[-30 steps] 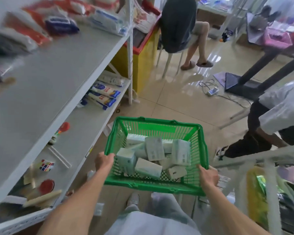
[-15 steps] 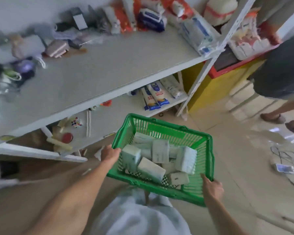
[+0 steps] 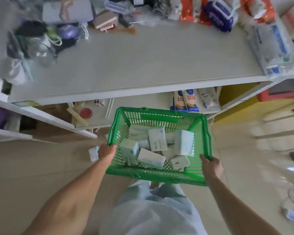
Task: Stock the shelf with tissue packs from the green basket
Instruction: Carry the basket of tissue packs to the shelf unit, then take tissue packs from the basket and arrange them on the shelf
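I hold a green basket (image 3: 159, 176) in front of my waist, above the tiled floor. My left hand (image 3: 107, 150) grips its left rim and my right hand (image 3: 210, 167) grips its right near corner. Several pale tissue packs (image 3: 157, 139) lie jumbled inside it. Straight ahead stands the white shelf (image 3: 143, 65), whose top board has a wide bare middle and front. The basket's far rim sits just below and in front of the shelf's front edge.
Clutter of bags and boxes (image 3: 41, 34) fills the shelf's back left. Red and blue packets (image 3: 217, 12) and a clear wrapped pack (image 3: 271, 46) lie at the back right. The lower board carries flour-like bags (image 3: 185, 100), a puzzle cube (image 3: 98, 102) and a red disc (image 3: 86, 113). A white object (image 3: 93, 153) lies on the floor.
I have turned left to face the shelf squarely, carrying the basket with me. The seated person and room on the right have left the view. Both hands kept their grip.
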